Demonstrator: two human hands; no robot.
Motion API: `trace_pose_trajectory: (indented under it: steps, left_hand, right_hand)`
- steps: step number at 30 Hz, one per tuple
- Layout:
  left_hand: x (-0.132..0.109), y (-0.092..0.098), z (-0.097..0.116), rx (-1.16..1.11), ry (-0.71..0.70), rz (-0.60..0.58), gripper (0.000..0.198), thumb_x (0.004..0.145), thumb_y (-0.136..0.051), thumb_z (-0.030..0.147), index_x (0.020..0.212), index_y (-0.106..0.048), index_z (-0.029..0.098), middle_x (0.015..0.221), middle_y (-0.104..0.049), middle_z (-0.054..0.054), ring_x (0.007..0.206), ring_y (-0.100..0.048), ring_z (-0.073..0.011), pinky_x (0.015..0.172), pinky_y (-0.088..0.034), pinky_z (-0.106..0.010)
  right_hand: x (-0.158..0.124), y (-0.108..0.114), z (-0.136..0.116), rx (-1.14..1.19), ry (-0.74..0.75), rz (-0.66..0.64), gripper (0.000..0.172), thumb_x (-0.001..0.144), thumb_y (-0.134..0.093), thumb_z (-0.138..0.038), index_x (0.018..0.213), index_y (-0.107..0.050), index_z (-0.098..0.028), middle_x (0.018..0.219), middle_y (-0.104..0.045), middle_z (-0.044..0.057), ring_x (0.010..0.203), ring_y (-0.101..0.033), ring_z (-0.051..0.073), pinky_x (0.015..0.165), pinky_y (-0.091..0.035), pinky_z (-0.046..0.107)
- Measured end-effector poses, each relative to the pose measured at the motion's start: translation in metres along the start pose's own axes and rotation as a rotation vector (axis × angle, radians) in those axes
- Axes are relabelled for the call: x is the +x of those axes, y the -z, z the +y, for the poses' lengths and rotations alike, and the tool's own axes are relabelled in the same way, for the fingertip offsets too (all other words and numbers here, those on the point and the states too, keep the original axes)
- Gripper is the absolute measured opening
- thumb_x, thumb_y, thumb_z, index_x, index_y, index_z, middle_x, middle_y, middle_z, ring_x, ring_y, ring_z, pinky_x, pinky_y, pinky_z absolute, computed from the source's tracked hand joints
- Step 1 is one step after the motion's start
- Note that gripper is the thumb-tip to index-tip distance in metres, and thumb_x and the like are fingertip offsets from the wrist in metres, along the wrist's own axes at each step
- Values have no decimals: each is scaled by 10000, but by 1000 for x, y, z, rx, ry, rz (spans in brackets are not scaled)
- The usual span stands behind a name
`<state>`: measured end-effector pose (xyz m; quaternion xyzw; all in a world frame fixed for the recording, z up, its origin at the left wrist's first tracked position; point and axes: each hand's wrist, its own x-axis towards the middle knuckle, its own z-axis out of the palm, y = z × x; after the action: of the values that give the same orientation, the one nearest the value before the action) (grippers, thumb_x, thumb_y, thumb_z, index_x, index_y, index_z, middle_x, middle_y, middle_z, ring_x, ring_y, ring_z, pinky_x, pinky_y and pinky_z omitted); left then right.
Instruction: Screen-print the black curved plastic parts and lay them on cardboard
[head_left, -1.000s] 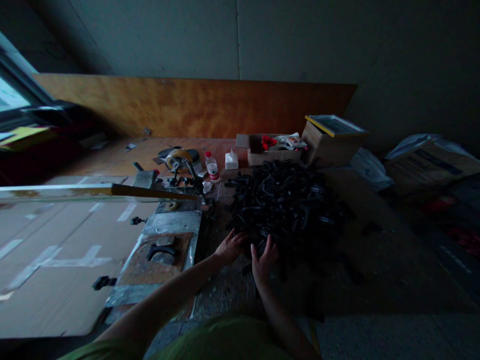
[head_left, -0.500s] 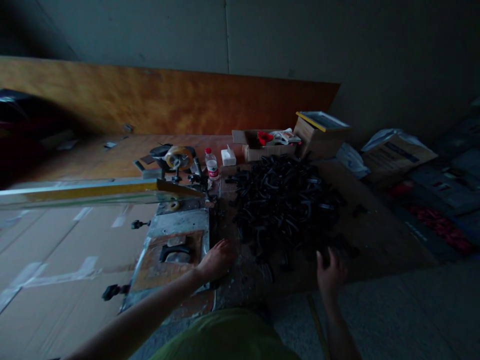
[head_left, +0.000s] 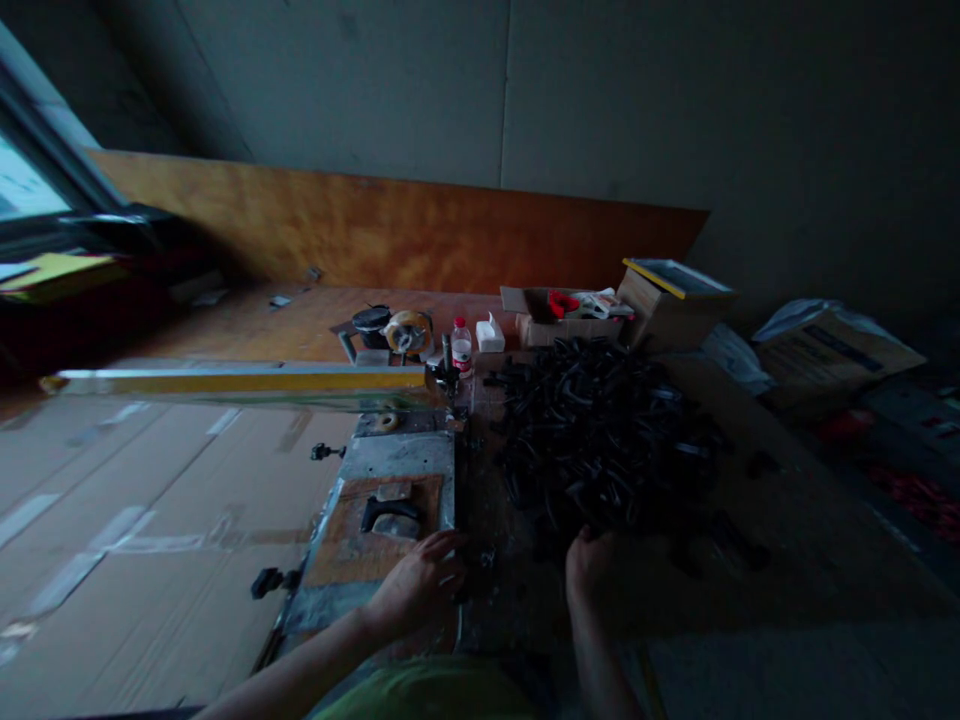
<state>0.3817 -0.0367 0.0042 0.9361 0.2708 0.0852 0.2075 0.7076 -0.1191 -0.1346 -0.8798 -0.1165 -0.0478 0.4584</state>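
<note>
Head view: dim, soft picture. My left hand is lower centre, knuckles up, fingers bent, at the right edge of the metal plate. My right hand is lower centre-right, at the near edge of the pile of black parts, fingertips lost in the dark. Grip state: can't tell on either side. Left fingers curl under, right ones merge into the black; no part clearly shows in either grip.

One black curved part lies left of lower centre, on the brown board on the plate, between two greyish blocks. Left hand is just beside that board, not visibly on the part. Yellow-edged bar crosses mid-left, beyond the board. Bottle and open box sit further back on the counter.

Step in hand, my read: handling single parts between pile and board; right hand at the pile looks like picking or sorting. Next move calls for a clean pinch on one part, free of its tangled neighbours, and left fingers clear of the seated one. Snagging a second part is the main risk.
</note>
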Motion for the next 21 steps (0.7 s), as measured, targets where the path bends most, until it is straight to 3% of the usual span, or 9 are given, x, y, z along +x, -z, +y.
trace_pose_trajectory:
  steps: [4,8,11,14,17,19,21]
  left_hand:
    - [-12,-7,-8,-38,97,51,221,834,-609,114,897,-753,269,1370,-631,-20,1281,-568,-234,1038,-509,-377]
    - [-6,-11,-10,-63,162,68,212,853,-586,131,874,-745,269,1333,-657,-24,1242,-602,-216,1011,-527,-340]
    - [5,-5,-8,-55,174,79,216,870,-566,142,860,-744,264,1319,-665,-31,1228,-615,-207,1001,-532,-315]
    - [18,5,-4,-52,218,145,223,892,-551,161,867,-750,258,1288,-682,-48,1207,-630,-206,993,-540,-315]
    - [29,16,0,-60,276,205,240,920,-525,190,885,-755,248,1265,-693,-70,1187,-644,-214,974,-555,-331]
    - [34,20,2,-52,302,225,243,922,-523,195,881,-757,244,1252,-699,-77,1182,-649,-220,960,-564,-333]
    - [36,22,3,-30,334,246,250,920,-517,188,875,-756,245,1241,-705,-75,1186,-648,-219,949,-568,-320]
  right_hand:
    - [-18,-14,-14,-51,71,-11,766,823,-275,-700,1031,-659,-72,938,-668,310,944,-648,427,781,-491,557]
    - [0,14,-13,-51,314,-157,773,774,-308,-796,940,-678,-138,939,-694,264,950,-670,397,811,-510,524]
    - [34,46,-8,-185,405,-437,637,673,-434,-807,716,-663,-215,855,-713,230,855,-689,394,763,-517,508]
    - [76,67,-25,-426,417,-846,448,638,-570,-697,504,-540,-271,645,-682,153,666,-672,333,627,-493,425]
    - [117,60,-91,-494,539,-1200,417,777,-545,-576,517,-553,-250,562,-650,86,612,-652,247,581,-444,320]
    - [145,35,-158,-392,710,-1228,431,890,-434,-510,629,-635,-233,646,-694,79,668,-669,222,618,-442,293]
    - [175,-6,-230,-282,861,-1162,392,923,-420,-472,813,-708,-230,842,-749,80,800,-696,221,717,-464,290]
